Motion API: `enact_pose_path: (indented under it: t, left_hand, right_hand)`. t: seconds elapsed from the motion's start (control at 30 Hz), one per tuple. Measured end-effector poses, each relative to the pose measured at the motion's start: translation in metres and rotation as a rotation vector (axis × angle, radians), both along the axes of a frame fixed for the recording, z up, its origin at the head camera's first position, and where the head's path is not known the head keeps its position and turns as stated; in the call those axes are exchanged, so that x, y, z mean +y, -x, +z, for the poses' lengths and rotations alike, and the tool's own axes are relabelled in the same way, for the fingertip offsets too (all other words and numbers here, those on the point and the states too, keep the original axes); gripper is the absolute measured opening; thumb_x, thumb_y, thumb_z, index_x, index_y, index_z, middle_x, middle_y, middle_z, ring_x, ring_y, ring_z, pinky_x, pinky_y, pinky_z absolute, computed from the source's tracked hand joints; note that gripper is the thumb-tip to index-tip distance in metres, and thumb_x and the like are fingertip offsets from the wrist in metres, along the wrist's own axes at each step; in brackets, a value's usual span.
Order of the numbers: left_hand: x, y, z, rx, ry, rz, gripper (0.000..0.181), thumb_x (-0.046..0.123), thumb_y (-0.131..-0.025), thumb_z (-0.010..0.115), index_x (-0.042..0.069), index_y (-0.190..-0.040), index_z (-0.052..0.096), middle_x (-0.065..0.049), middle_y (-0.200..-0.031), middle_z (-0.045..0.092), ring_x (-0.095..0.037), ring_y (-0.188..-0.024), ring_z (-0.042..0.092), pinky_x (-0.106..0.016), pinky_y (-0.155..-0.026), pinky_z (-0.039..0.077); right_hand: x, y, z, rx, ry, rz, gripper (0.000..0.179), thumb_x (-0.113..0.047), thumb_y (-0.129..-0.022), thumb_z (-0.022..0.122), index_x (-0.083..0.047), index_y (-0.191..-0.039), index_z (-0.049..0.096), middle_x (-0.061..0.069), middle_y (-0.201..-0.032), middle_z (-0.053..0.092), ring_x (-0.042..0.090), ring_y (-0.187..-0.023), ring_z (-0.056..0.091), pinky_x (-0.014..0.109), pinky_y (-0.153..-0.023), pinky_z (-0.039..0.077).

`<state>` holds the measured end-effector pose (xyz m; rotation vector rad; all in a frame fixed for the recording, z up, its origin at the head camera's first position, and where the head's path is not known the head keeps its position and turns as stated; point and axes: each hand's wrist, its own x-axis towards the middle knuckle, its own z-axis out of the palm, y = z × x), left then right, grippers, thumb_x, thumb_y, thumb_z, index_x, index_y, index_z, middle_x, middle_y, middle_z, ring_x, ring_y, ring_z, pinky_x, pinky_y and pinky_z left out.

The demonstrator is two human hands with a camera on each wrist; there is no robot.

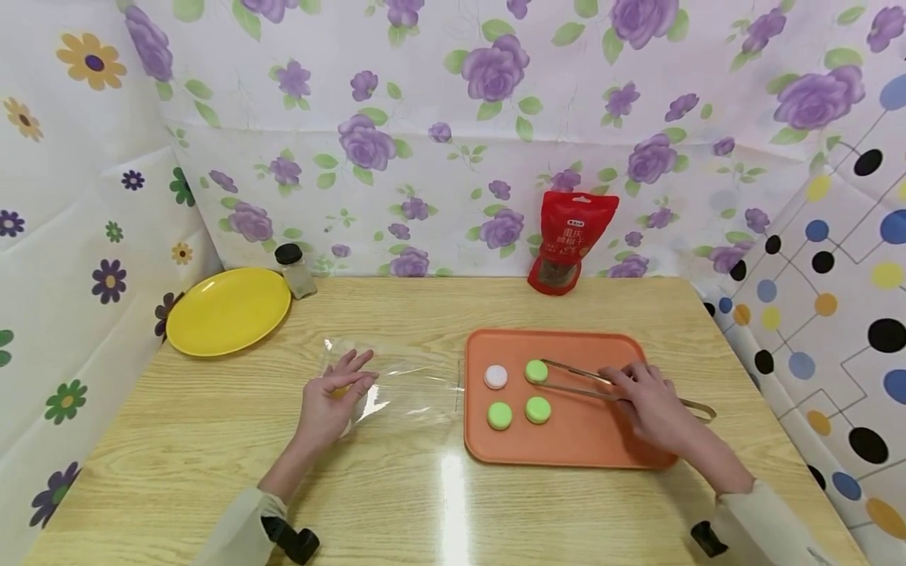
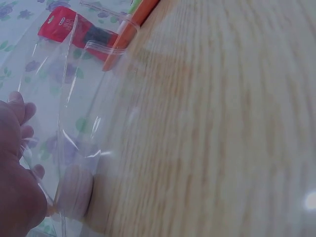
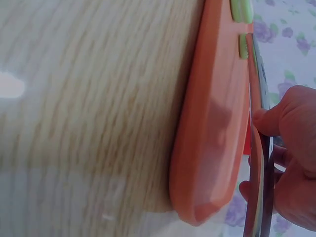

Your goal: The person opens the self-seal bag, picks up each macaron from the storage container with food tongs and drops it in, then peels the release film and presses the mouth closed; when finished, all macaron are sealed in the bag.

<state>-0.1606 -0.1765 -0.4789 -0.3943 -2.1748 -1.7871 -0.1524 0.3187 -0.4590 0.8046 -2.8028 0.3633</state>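
Note:
My left hand [image 1: 333,399] pinches a clear plastic bag [image 1: 414,385] between thumb and forefinger, the bag lying toward the tray. Inside the bag's near end, a pale pinkish macaron [image 2: 76,190] shows in the left wrist view. A pair of metal tongs [image 1: 576,391] is held in my right hand [image 1: 651,405], over the right part of the orange tray [image 1: 587,448]. The tongs' tips straddle a green macaron [image 1: 536,371] at the back. Around it on the tray lie a white macaron [image 1: 495,376] and two more green macarons, one front left [image 1: 499,416].
A yellow plate [image 1: 230,310] sits at the back left beside a small black-lidded jar [image 1: 296,271]. Behind the tray a red pouch [image 1: 573,240] stands against the flowered backdrop. Patterned sheets border the wooden table [image 1: 396,487] on both sides.

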Motion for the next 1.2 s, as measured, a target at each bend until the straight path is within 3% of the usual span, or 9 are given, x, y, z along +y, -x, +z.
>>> enact_pose_path:
  t: [0.4,0.7,1.2]
  left_hand:
    - [0.001,-0.001,0.002,0.004,-0.003,0.0,0.006,-0.009,-0.089,0.069,-0.01,-0.092,0.074,-0.027,-0.123,0.063,-0.051,-0.135,0.038,-0.071,-0.111,0.004]
    - [0.001,-0.001,0.001,0.009,-0.003,-0.001,0.005,-0.01,-0.088,0.07,-0.01,-0.091,0.074,-0.027,-0.123,0.063,-0.053,-0.134,0.038,-0.072,-0.11,0.004]
    - [0.0,0.0,0.0,0.0,0.002,0.002,0.006,-0.008,-0.089,0.07,-0.008,-0.092,0.075,-0.026,-0.123,0.064,-0.051,-0.134,0.039,-0.071,-0.111,0.005]
  right_hand:
    - [-0.007,0.003,-0.003,-0.026,0.014,-0.004,0.047,0.009,-0.085,0.073,-0.007,-0.127,0.06,0.012,-0.102,0.052,0.033,-0.088,0.048,0.046,-0.063,0.039]
    - [-0.005,0.005,-0.009,0.029,0.029,0.044,0.048,0.012,-0.082,0.073,-0.006,-0.124,0.061,0.011,-0.099,0.051,0.029,-0.081,0.045,0.037,-0.061,0.035]
    - [-0.005,0.005,-0.01,0.043,0.049,0.055,0.049,0.014,-0.08,0.073,-0.005,-0.124,0.062,0.01,-0.098,0.052,0.026,-0.081,0.044,0.038,-0.063,0.036]
